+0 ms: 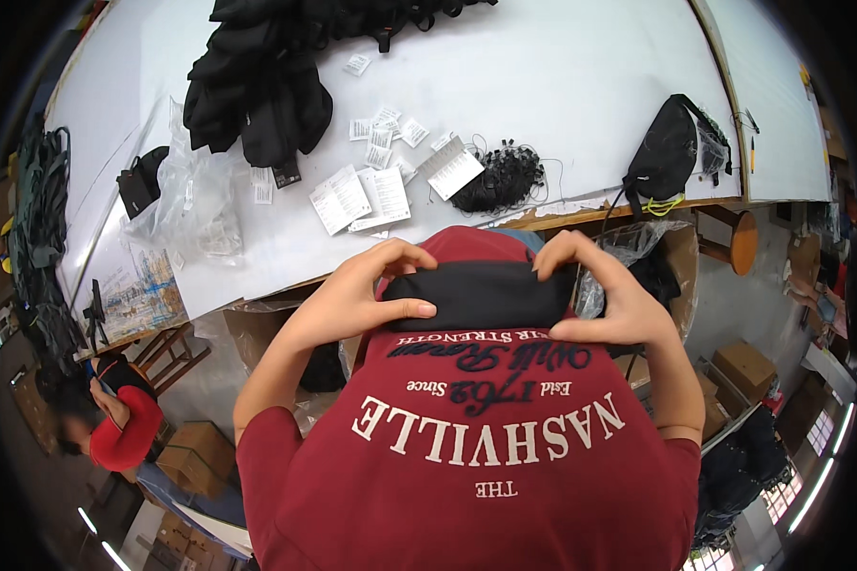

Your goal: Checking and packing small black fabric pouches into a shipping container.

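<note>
Hands (357, 290) (628, 303), curved, on black pouch (486, 295)

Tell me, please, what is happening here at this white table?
A person in a dark red T-shirt is holding a soft black pouch in front of the body with both hands: the left hand grips one end, the right hand the other. Beyond it, on the white table, lie a heap of black bags, printed papers and a tangle of black cords. Another black bag lies near the edge on the right.
</note>
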`<move>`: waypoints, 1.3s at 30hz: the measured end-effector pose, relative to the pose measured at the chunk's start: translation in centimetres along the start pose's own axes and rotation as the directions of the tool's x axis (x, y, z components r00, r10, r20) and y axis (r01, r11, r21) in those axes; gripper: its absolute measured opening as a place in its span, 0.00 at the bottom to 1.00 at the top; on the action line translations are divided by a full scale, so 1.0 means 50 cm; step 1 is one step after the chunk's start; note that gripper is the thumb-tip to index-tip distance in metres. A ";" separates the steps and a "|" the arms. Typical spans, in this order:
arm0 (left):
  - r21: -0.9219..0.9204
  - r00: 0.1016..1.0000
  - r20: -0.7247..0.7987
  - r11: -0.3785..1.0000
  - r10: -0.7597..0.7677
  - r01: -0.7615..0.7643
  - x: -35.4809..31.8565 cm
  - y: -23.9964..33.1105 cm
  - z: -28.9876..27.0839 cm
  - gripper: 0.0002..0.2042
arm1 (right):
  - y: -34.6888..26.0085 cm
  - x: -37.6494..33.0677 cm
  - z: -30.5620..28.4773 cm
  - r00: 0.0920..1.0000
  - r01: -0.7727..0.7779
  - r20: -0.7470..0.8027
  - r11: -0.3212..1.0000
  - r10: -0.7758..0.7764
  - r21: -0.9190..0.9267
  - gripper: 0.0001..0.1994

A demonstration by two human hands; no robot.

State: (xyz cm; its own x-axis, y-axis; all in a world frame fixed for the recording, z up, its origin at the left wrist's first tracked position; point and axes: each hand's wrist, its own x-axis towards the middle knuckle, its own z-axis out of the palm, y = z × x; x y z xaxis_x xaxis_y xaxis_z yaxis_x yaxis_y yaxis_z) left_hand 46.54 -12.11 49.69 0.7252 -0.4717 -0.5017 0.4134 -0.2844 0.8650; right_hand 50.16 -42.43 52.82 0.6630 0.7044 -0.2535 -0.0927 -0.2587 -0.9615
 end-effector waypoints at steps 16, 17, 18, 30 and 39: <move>-0.171 0.982 -0.115 0.971 0.149 -0.167 0.024 -0.001 -0.035 0.10 | 0.035 0.064 -0.010 0.959 -0.268 -0.022 0.927 0.284 0.263 0.08; -0.110 0.928 -0.219 0.938 0.301 -0.330 0.038 -0.010 -0.034 0.13 | 0.036 0.073 -0.017 0.950 -0.292 -0.013 0.903 0.312 0.316 0.07; -0.150 0.922 -0.251 0.929 0.294 -0.337 0.037 0.004 -0.037 0.14 | 0.039 0.078 -0.025 0.940 -0.315 -0.007 0.873 0.342 0.373 0.07; -0.058 0.873 -0.391 0.939 0.291 -0.339 0.023 -0.060 0.031 0.07 | 0.067 0.019 0.013 0.951 -0.014 -0.309 0.994 -0.022 -0.112 0.07; 0.356 0.830 -0.214 0.833 0.515 -0.424 -0.056 -0.012 0.031 0.07 | -0.002 -0.048 0.017 0.967 0.125 -0.178 0.951 -0.180 -0.283 0.08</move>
State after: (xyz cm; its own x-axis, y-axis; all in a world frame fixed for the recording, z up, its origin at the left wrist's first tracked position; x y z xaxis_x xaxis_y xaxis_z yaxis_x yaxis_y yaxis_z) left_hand 43.42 -11.91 50.53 0.9327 -0.3592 0.0309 -0.1592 -0.3335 0.9292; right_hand 47.94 -43.51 53.41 0.7903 0.6103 -0.0534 0.2046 -0.3450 -0.9160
